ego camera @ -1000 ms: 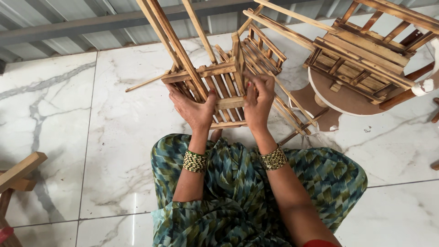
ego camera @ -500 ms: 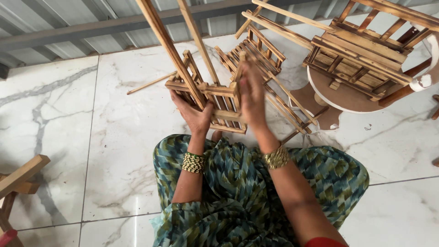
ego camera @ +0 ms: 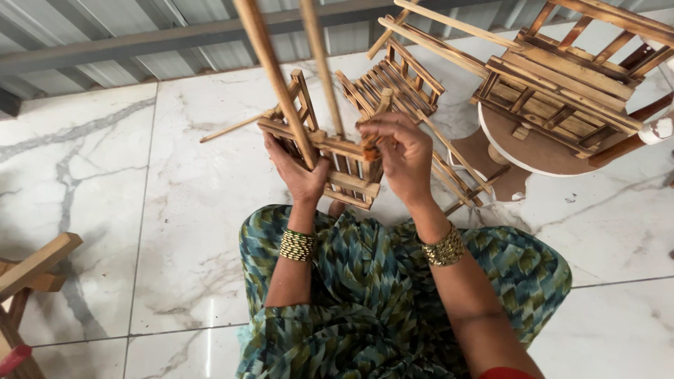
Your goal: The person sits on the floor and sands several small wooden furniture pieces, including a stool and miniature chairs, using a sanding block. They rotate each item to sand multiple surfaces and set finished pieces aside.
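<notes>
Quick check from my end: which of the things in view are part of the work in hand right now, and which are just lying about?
In hand:
- small slatted wooden frame, gripped by the left hand and right hand
- two long sticks rising from it

Lying about:
- second slatted frame on the floor behind
- larger frame on the round wooden stand
- wooden piece at left edge

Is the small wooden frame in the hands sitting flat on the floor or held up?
Held up and tilted. The left hand grips the wooden frame from below, the right hand pinches its top edge; it sits above the marble floor.
</notes>
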Demonstrator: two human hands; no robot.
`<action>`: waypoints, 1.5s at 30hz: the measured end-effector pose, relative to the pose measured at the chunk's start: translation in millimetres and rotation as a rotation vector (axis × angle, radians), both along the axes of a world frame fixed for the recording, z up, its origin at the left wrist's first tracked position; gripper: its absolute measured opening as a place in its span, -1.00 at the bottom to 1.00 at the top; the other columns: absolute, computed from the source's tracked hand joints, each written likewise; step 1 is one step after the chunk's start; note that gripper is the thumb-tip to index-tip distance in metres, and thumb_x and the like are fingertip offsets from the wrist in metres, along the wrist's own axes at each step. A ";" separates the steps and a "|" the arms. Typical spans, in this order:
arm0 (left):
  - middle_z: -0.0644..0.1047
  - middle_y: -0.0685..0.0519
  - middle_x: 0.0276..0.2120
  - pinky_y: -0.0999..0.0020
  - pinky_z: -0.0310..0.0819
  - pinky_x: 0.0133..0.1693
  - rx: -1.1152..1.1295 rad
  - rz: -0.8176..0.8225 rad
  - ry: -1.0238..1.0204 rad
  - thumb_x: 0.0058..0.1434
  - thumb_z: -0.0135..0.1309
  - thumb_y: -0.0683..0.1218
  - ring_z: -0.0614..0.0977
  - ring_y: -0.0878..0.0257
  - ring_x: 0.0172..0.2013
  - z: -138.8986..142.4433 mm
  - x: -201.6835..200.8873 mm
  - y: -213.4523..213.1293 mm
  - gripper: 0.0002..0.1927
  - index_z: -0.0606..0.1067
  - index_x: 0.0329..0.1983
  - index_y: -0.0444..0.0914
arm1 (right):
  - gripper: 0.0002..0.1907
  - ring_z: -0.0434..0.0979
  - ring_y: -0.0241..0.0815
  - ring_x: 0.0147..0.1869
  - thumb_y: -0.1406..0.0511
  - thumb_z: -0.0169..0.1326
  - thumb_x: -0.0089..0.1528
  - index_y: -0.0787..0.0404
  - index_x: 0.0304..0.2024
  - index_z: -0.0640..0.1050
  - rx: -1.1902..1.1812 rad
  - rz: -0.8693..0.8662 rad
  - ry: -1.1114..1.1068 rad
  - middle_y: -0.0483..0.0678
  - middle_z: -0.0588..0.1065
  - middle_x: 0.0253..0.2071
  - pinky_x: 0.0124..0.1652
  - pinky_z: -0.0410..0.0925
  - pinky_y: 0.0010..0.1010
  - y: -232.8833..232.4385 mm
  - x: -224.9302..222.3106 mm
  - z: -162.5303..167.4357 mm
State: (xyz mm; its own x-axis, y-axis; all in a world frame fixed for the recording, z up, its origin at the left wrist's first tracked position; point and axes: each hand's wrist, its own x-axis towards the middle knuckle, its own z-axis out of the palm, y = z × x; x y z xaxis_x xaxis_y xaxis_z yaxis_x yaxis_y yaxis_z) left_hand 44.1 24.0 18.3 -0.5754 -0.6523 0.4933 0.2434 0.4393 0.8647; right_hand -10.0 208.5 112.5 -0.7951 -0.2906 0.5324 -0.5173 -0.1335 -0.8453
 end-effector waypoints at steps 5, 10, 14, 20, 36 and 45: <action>0.20 -0.29 0.41 0.00 0.05 0.49 -0.115 -0.004 -0.009 -0.19 0.22 -0.09 0.25 -0.18 0.44 -5.6 6.9 -2.6 0.23 -0.07 0.57 -0.39 | -0.75 0.64 -0.19 -0.05 0.55 0.12 0.32 0.19 -0.04 0.66 0.252 -0.340 0.420 -0.13 0.62 -0.06 -0.09 0.52 -0.34 6.1 -15.7 2.7; 0.22 -0.22 0.35 0.05 0.15 0.43 -0.085 -0.089 0.093 -0.19 0.23 -0.10 0.30 -0.10 0.37 -0.3 14.7 -1.2 0.21 -0.06 0.55 -0.35 | -0.69 0.61 -0.10 0.04 0.62 0.11 0.20 0.25 -0.09 0.65 0.260 -0.347 0.472 -0.03 0.59 -0.06 0.05 0.49 -0.26 26.1 -54.2 3.7; 0.30 -0.12 0.23 0.13 0.27 0.37 0.150 -0.091 0.142 -0.14 0.10 -0.14 0.40 0.02 0.25 11.2 8.5 -0.7 0.11 -0.06 0.54 -0.31 | -0.78 0.53 -0.26 -0.30 0.57 0.08 0.33 0.24 -0.13 0.69 0.014 -0.233 -0.095 0.00 0.59 -0.18 -0.36 0.40 -0.43 19.2 -43.3 -27.8; 0.31 -0.12 0.23 0.19 0.19 0.43 0.157 -0.078 0.199 -0.11 0.04 -0.21 0.38 0.02 0.27 23.0 8.4 -15.3 0.06 0.00 0.56 -0.32 | -0.74 0.61 -0.22 -0.11 0.62 0.03 0.24 0.32 -0.12 0.64 0.124 -0.323 0.047 0.02 0.57 -0.14 -0.19 0.46 -0.51 26.4 -16.0 -83.4; 0.22 -0.14 0.40 0.23 0.02 0.50 0.144 0.013 0.195 -0.19 0.10 -0.18 0.28 0.00 0.40 11.0 -3.5 -29.8 0.18 -0.05 0.59 -0.36 | -0.78 0.61 -0.15 0.09 0.53 0.13 0.29 0.18 -0.10 0.66 0.135 -0.394 0.250 0.01 0.57 -0.03 0.05 0.49 -0.37 1.8 7.4 -71.9; 0.17 -0.10 0.44 0.24 0.02 0.49 0.189 0.010 0.296 -0.17 0.10 -0.19 0.26 0.03 0.42 18.9 -10.5 -31.2 0.18 -0.10 0.59 -0.33 | -0.88 0.62 -0.17 0.03 0.52 0.15 0.23 0.23 -0.25 0.62 0.007 -0.288 0.168 0.02 0.59 -0.08 -0.02 0.53 -0.39 -9.0 31.4 -91.2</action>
State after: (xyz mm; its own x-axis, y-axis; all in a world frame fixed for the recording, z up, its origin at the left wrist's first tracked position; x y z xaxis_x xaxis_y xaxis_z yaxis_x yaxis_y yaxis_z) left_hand 33.6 -7.2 37.2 -0.4181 -0.7531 0.5080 0.4923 0.2821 0.8234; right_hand 21.4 199.5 21.3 -0.7464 -0.0702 0.6617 -0.6650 0.0438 -0.7455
